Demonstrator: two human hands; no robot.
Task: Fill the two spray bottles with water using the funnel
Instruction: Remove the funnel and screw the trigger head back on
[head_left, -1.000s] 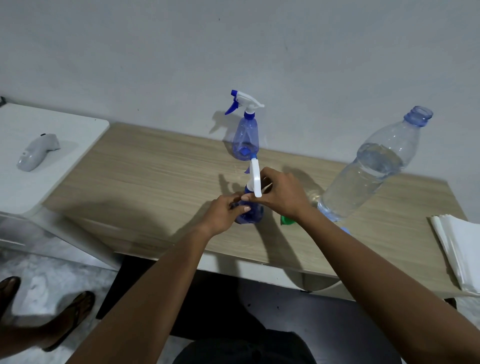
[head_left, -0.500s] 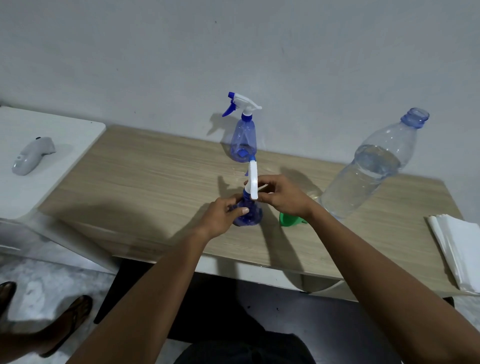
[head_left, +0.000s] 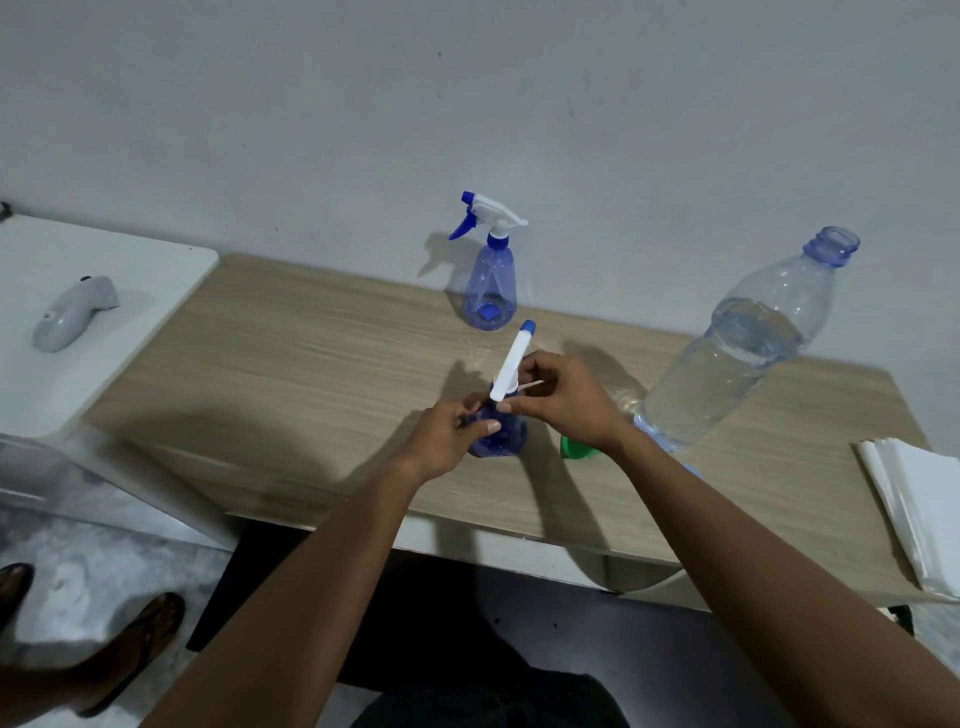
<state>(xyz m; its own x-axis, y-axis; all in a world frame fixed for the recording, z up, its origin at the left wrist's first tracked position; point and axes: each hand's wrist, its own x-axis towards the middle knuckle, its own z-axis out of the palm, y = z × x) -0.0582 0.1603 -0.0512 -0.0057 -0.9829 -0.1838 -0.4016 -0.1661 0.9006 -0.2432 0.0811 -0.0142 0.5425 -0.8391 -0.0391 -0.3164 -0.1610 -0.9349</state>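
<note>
Two hands meet at centre frame: the left hand grips the near spray bottle by its body to steady it, while the right hand pinches the base of its white trigger head, apparently to unscrew it for filling. Just right, the green funnel waits on the wooden table beside the open water bottle. At upper centre, the second spray bottle stands capped.

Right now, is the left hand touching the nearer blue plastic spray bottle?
Touching. In the head view the left hand grips the nearer blue plastic spray bottle round its body.
</note>
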